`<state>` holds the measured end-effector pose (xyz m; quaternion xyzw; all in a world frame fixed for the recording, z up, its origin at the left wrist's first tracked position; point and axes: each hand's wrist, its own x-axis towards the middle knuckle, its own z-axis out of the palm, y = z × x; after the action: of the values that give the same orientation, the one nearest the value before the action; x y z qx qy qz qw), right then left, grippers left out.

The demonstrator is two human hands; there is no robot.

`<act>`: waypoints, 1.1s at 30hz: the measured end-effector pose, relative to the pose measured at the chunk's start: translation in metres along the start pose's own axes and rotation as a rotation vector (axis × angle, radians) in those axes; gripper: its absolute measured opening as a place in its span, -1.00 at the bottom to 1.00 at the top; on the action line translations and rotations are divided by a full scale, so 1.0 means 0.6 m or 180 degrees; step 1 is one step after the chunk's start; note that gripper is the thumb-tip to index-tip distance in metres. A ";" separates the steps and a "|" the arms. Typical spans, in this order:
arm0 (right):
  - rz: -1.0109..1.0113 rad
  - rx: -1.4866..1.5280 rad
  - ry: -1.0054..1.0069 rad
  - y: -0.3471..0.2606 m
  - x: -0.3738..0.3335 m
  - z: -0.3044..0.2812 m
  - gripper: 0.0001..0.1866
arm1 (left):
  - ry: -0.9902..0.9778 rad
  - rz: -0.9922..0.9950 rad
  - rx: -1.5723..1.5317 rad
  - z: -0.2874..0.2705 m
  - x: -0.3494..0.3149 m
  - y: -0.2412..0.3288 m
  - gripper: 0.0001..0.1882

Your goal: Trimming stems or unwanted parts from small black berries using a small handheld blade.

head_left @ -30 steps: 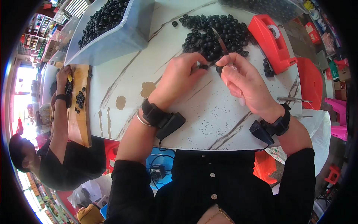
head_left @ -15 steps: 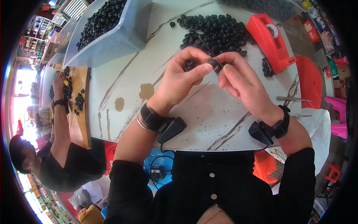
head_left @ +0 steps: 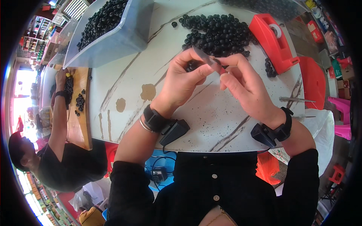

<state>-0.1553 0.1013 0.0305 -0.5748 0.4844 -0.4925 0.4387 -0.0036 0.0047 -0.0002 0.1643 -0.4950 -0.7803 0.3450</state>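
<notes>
My left hand (head_left: 181, 79) pinches a small dark round bead between thumb and forefinger, mostly hidden behind a blade. In my right hand (head_left: 247, 86) is a small knife (head_left: 205, 57) with a flat blade and a bit of red handle showing. Its blade lies across the left fingertips, tip pointing up and left. Just beyond both hands spreads a pile of black round beads (head_left: 222, 35), some showing a pale ring or hole. A few more beads show under the left fingers.
A clear plastic bin (head_left: 132, 35) full of beads stands at the back left. To the right are a red tape dispenser (head_left: 273, 45) and a pointed metal tool (head_left: 296, 100). At a wooden board (head_left: 85, 124) on the left, another person handles dark beads.
The knife blade has turned flat side up and now crosses over the left fingertips, covering most of the bead. The right fingers have shifted slightly. The other person's hand has moved a little.
</notes>
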 end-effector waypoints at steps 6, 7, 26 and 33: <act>-0.0181 0.0094 -0.0012 0.010 0.002 -0.002 -0.77 | -0.0053 0.0037 -0.0054 -0.003 0.000 0.000 -0.82; -0.0194 0.0054 0.0004 0.013 0.002 -0.003 -0.77 | -0.0034 0.0088 -0.0039 -0.001 0.000 -0.001 -0.87; 0.0753 0.1185 0.0124 0.000 0.006 -0.005 -0.75 | -0.0200 0.0093 0.0245 0.009 -0.001 -0.006 -0.91; 0.0343 0.0819 0.0030 -0.005 0.005 0.003 -0.75 | -0.0458 0.0030 0.0123 -0.004 -0.005 0.040 -0.89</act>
<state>-0.1531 0.0986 0.0339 -0.4845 0.4495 -0.5289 0.5324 0.0091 -0.0015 0.0196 0.1121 -0.5343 -0.7787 0.3090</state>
